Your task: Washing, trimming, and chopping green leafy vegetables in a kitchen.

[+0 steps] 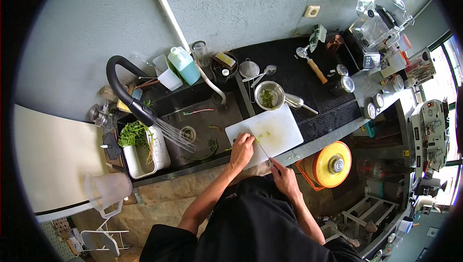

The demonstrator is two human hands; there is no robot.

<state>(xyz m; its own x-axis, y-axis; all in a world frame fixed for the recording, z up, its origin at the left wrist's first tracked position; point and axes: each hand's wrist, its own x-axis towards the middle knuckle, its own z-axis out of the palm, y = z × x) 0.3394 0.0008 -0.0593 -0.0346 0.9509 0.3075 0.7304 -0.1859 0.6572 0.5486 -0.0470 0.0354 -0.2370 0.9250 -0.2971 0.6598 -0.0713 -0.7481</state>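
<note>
A white cutting board (285,132) spans the sink's right edge and the counter in front of me. My right hand (285,180) is closed around the handle of a kitchen knife (261,147), its blade slanting across the board. Beside the blade, my left hand (243,149) presses down with curled fingers on green stems (228,149), mostly hidden beneath it. A few chopped green bits (268,133) lie on the board past the blade. Behind the board stands a steel saucepan (269,95) with chopped greens (267,98) inside.
Water sprays from a black faucet (135,99) into the dark sink (228,117). A white tub (159,150) there holds leafy greens (134,135). Right of the saucepan lies a wooden-handled tool (316,70). Below the counter edge is a yellow-lidded pot (332,164).
</note>
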